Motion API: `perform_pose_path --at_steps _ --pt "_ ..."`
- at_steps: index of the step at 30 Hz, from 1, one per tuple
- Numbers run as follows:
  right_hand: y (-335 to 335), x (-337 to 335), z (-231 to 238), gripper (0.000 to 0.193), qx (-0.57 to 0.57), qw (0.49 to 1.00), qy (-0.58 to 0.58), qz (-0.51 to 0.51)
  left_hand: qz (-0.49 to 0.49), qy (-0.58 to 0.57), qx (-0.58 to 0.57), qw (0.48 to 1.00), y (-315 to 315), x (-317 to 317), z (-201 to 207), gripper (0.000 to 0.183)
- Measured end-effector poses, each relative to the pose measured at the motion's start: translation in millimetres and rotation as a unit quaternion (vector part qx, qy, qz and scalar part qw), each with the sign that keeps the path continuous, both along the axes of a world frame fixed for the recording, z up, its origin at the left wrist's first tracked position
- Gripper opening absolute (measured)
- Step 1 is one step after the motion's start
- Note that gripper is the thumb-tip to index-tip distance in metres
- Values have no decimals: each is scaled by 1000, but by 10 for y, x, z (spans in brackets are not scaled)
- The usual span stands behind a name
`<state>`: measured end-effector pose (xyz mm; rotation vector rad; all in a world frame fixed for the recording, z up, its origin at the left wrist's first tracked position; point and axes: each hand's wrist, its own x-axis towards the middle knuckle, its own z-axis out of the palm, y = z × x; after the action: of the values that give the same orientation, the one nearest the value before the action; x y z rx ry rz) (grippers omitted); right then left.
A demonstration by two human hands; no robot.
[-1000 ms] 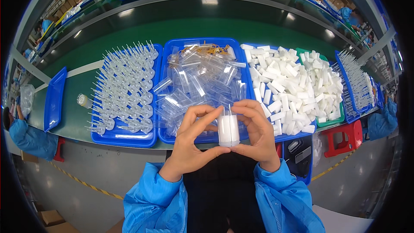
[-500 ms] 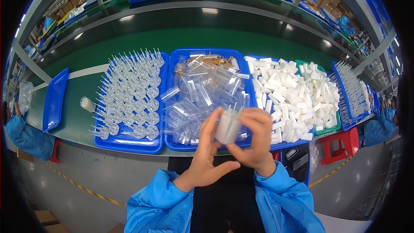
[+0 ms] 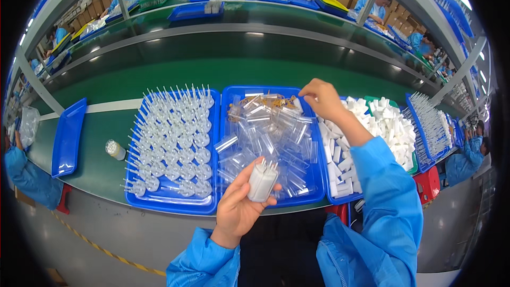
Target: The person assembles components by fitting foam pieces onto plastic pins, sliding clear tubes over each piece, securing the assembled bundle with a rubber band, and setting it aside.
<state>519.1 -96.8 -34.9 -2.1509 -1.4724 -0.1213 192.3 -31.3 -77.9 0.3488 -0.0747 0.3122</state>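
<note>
My left hand (image 3: 235, 206) is wrapped round a whitish, translucent piece (image 3: 262, 182) with thin prongs on top, held upright over the near edge of the middle blue tray (image 3: 227, 94). That tray holds loose clear plastic sleeves (image 3: 255, 133) and, at its far end, tan rubber bands (image 3: 277, 101). Above the tray's far right corner is my right hand (image 3: 322, 100). Its thumb and fingertips are pinched together; whatever they hold, if anything, is too small to make out. White foam blocks (image 3: 340, 155) lie beneath my right forearm.
At left, a blue tray (image 3: 169, 185) carries rows of clear pronged parts. A small round pronged piece (image 3: 115, 150) lies beside it, and another blue tray (image 3: 69, 138) lies farther left. Pronged parts (image 3: 427, 122) fill a tray at right. Co-workers sit across the belt and at both sides.
My hands have parted. The right one left the whitish piece and reached to the middle tray's far right corner; the left one keeps the piece, lower and further left. The view has shifted.
</note>
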Motion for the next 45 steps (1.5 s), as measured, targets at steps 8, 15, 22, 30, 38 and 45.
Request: perform_pose_path --at_steps 8,15,22,30,38,45 --pt "591 283 -587 9 -113 991 -9 -65 17 36 95 995 140 -139 -10 61" --pt "430 243 -350 11 91 908 407 -40 26 49 117 992 169 -137 -7 58" --pt "128 -144 -117 10 171 640 748 30 51 97 129 986 98 -49 18 56" --pt "-259 -1520 590 49 -10 937 295 188 152 112 163 968 -11 35 72 41" --pt "-403 -1662 322 37 -22 970 161 181 155 35 111 981 -20 -58 -44 45" --pt "-614 -1830 -396 22 285 301 829 374 47 -78 -125 988 -93 53 -156 49"
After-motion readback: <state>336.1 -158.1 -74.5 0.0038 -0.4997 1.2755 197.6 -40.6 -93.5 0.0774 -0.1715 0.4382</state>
